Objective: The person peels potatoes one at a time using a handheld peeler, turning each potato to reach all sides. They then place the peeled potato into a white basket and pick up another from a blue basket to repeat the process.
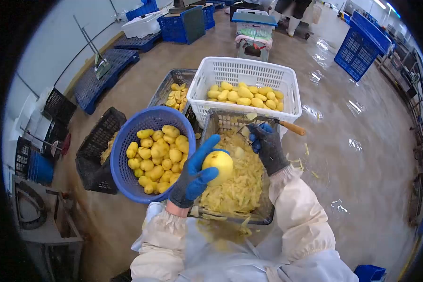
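My left hand (196,171), in a blue and dark grey glove, is closed around a yellow mango (218,168), with thumb and fingers at its left side. A small brown spot shows near the fruit's top. My right hand (268,144), gloved alike, grips a peeler whose wooden handle (292,127) sticks out to the right; its metal end is partly hidden by the fingers. Both hands are over a grey crate (273,209) heaped with yellow peelings (235,188). Left of it, a round blue basket (119,162) holds many yellow mangoes (157,155).
A white crate (293,96) of smooth yellow fruit stands behind the peelings crate. Dark crates (96,162) are left of and behind the blue basket. Peel scraps (307,149) lie on the wet floor. Another person's legs (293,23) are far back; a blue crate (355,56) stands right.
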Tool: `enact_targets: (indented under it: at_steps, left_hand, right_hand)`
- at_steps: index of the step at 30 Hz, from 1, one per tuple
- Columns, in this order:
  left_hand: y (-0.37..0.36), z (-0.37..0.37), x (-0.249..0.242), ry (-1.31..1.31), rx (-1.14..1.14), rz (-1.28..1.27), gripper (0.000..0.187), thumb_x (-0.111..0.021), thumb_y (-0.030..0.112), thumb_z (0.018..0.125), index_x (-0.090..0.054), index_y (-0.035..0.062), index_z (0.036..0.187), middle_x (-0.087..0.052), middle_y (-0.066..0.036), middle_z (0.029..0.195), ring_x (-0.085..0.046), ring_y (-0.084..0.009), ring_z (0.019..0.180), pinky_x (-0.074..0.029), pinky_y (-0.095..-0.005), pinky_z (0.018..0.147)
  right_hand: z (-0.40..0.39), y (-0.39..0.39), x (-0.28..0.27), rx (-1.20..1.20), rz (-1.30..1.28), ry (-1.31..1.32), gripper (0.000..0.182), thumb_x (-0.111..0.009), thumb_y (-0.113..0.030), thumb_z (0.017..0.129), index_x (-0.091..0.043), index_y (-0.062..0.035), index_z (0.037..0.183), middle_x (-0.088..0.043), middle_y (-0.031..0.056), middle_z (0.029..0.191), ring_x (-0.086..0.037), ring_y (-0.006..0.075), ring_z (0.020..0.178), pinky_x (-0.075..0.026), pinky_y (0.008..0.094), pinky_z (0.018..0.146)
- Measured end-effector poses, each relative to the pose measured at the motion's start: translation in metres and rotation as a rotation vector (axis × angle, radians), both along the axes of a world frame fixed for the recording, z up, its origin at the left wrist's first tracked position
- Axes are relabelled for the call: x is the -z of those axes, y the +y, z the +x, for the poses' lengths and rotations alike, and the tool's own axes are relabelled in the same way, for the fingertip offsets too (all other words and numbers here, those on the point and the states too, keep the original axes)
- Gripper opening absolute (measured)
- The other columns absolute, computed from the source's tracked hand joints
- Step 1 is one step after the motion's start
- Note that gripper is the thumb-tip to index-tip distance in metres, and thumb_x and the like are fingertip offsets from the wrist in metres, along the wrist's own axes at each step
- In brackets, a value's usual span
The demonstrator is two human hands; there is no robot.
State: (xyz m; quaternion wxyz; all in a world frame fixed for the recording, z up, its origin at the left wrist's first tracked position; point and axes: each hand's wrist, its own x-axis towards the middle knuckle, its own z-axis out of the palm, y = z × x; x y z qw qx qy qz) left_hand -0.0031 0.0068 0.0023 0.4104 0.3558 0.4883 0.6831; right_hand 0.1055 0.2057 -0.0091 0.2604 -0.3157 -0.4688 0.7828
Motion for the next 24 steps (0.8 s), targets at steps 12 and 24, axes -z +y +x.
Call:
enact_targets:
  at_steps: [12, 24]
  left_hand:
    - [0.012, -0.008, 0.031, -1.049, 0.072, 0.129, 0.054, -0.046, 0.043, 0.093, -0.046, 0.0002, 0.127, -0.060, -0.016, 0.113, -0.061, -0.0279, 0.098, -0.052, -0.0399, 0.084]
    - [0.020, 0.000, 0.034, -0.794, -0.022, 0.108, 0.051, -0.042, 0.044, 0.095, -0.049, 0.0026, 0.125, -0.059, -0.011, 0.114, -0.060, -0.0224, 0.100, -0.051, -0.0358, 0.085]
  right_hand:
    - [0.002, -0.083, -0.011, -0.306, 0.647, 0.138, 0.015, -0.068, -0.018, 0.083, -0.065, -0.0055, 0.092, -0.065, 0.0051, 0.076, -0.061, 0.0107, 0.063, -0.048, 0.0222, 0.057]
    - [0.000, -0.056, -0.016, -0.302, -0.028, 0.114, 0.018, -0.062, -0.022, 0.087, -0.059, -0.0041, 0.092, -0.060, 0.0038, 0.068, -0.055, 0.0109, 0.053, -0.043, 0.0197, 0.046]
